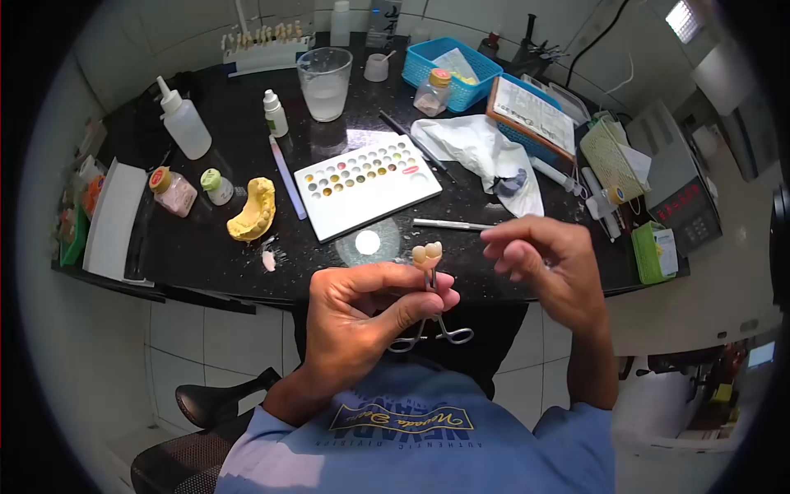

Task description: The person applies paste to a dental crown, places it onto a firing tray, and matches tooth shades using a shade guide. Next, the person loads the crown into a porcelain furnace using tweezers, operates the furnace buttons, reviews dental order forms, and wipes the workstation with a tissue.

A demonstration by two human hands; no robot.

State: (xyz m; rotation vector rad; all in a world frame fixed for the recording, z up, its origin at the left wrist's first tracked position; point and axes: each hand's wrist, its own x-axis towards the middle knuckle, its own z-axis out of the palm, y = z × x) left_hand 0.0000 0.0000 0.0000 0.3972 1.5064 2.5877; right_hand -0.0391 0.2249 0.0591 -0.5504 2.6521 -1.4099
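Observation:
My left hand (370,309) is closed around metal locking forceps (430,284), with the ring handles hanging below the fingers. At their upper tip sits a tooth-coloured dental crown piece (427,256) of joined teeth with a pinkish base. My right hand (553,267) is raised to the right, its fingers loosely curled and apart, with nothing visible between them. Its fingertips overlap the right end of a slim metal instrument (448,224) in view; contact is unclear. Just beyond is a white palette (374,206) with wells of coloured paste. A yellow dental cast (253,212) lies left.
A glass of cloudy liquid (325,86), a squeeze bottle (186,123) and small jars stand on the black counter (329,255). A crumpled white cloth (477,152), a blue basket (453,74) and a framed board (531,115) are to the right.

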